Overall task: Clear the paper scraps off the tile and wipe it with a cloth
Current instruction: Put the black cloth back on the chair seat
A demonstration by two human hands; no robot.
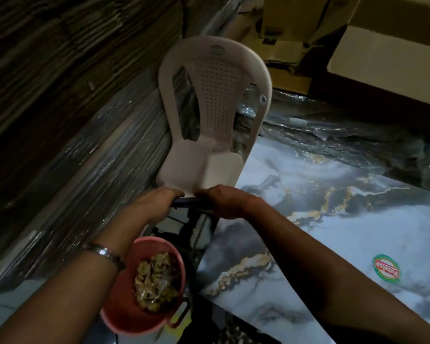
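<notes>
From the head camera, both hands reached forward to the front edge of a pale plastic chair (209, 135). The left hand (154, 207) and right hand (224, 202) had their fingers curled over a dark bar just below the seat; the fingertips were hidden, so the grip was hard to judge. A pink bucket (124, 301) below the left wrist held paper scraps (154, 281). The marbled tile (333, 232) lay to the right, bearing a round sticker (386, 269). The scene was dim and blurred.
</notes>
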